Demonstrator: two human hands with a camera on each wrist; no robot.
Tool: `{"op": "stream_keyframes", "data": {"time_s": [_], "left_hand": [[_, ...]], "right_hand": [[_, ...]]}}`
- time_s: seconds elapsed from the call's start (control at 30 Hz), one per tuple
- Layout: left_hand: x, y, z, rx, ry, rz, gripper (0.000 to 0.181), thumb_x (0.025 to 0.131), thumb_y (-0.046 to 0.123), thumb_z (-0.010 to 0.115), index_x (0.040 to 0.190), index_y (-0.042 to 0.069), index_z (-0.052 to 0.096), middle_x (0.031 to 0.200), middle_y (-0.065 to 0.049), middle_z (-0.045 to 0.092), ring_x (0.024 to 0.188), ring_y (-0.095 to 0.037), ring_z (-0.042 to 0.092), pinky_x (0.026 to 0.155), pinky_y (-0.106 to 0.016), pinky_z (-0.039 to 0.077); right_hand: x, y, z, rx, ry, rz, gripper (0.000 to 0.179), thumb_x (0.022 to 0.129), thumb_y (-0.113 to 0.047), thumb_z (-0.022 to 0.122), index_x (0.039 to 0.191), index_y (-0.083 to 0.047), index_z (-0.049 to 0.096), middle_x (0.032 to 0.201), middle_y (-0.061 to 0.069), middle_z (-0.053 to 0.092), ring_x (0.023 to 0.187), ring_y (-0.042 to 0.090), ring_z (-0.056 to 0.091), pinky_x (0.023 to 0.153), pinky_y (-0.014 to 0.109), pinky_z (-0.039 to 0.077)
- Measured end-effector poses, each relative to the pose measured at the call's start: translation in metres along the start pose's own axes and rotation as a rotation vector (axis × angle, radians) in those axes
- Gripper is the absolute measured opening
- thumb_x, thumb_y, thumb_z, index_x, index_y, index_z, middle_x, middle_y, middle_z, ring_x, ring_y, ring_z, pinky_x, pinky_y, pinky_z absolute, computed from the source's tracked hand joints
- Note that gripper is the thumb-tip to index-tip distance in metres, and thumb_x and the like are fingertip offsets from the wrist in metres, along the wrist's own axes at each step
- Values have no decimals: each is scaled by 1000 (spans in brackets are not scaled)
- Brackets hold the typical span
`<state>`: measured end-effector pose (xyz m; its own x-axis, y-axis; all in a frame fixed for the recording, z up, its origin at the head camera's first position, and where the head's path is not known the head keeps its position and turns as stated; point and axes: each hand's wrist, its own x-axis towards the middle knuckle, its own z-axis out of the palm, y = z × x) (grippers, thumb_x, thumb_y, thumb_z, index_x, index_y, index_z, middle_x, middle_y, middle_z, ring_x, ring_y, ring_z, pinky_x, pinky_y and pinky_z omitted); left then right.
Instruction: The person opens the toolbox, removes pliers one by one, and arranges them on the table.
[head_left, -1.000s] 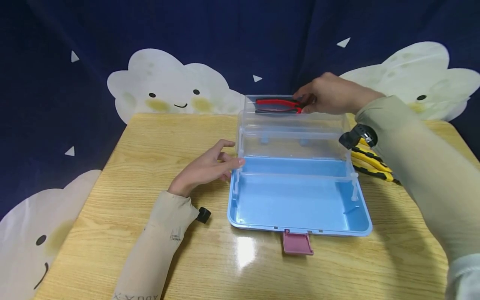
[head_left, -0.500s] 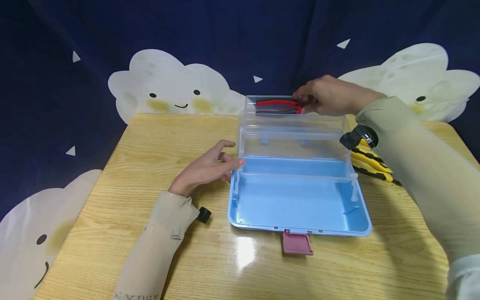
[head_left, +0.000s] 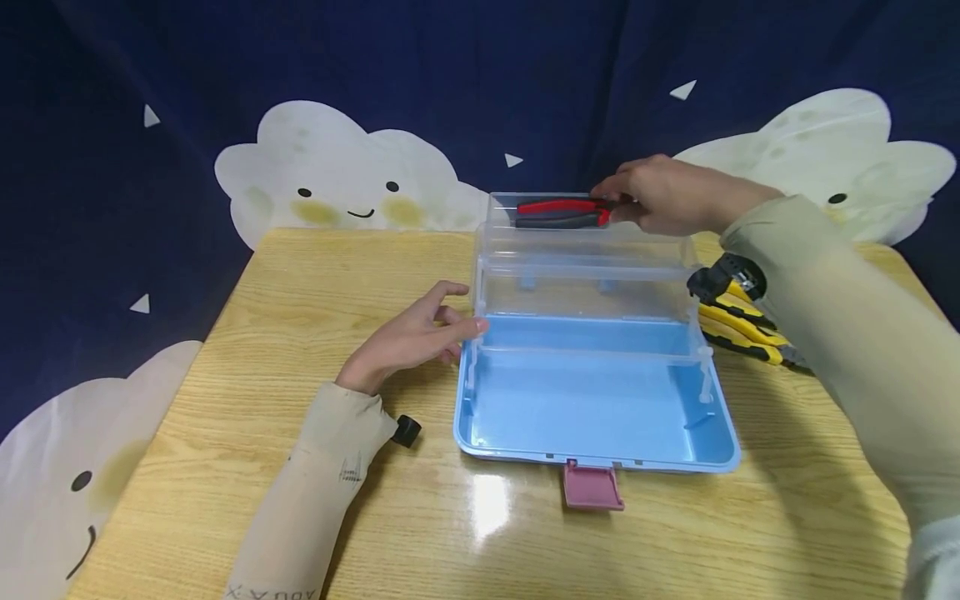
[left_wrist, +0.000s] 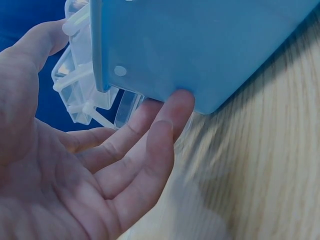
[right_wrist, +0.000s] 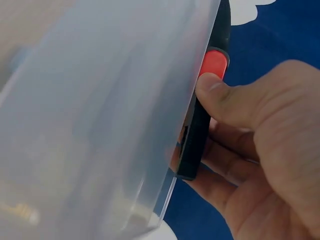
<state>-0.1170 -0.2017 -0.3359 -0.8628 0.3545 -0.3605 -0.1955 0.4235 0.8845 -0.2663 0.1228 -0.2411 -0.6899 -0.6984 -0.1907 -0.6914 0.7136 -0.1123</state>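
A light blue toolbox (head_left: 585,408) stands unfolded, its translucent trays (head_left: 585,292) raised in steps at the back. In the topmost tray lie the red and black handles of pliers (head_left: 558,206). My right hand (head_left: 671,194) pinches the pliers' head end between thumb and fingers; the right wrist view shows the black and red tool (right_wrist: 195,135) at the tray's edge. At the toolbox's left side my left hand (head_left: 412,333) rests with loosely bent fingers, thumb at the rim. In the left wrist view its fingertips (left_wrist: 181,102) lie against the lower corner of the blue wall.
Yellow and black pliers (head_left: 742,325) lie on the wooden table (head_left: 360,517) right of the toolbox, partly under my right forearm. A pink latch (head_left: 592,487) hangs down at the front. Behind the table hangs a dark blue curtain (head_left: 450,67) with printed clouds.
My right hand has shifted slightly right and down with the red and black pliers, whose lower handle now shows more black. The left hand stays at the toolbox's side.
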Motion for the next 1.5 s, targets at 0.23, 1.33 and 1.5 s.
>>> {"op": "stream_keyframes", "data": {"time_s": [0.23,1.33,1.5], "left_hand": [[0,-1,-1,12,4,-8,79,99,44,67,161,17,24,125,-15,67,86,-24,70,82,-41,63],[-2,-3,-3,7,14,-13,78,100,44,66,161,18,25,128,-15,67,87,-24,71,82,-40,63],[-2,-4,-1,3,9,-19,78,100,44,66,161,18,25,129,-15,67,88,-24,71,83,-39,63]], "right_hand": [[-3,4,3,52,-32,-4,34,101,-7,61,134,0,64,106,14,67,85,24,57,73,35,46],[15,3,-2,206,-126,163,69,96,-50,71,143,-1,59,115,12,74,95,22,61,83,33,52],[15,4,-2,239,-142,175,69,97,-50,70,144,-1,58,125,16,74,100,23,64,95,41,57]]}}
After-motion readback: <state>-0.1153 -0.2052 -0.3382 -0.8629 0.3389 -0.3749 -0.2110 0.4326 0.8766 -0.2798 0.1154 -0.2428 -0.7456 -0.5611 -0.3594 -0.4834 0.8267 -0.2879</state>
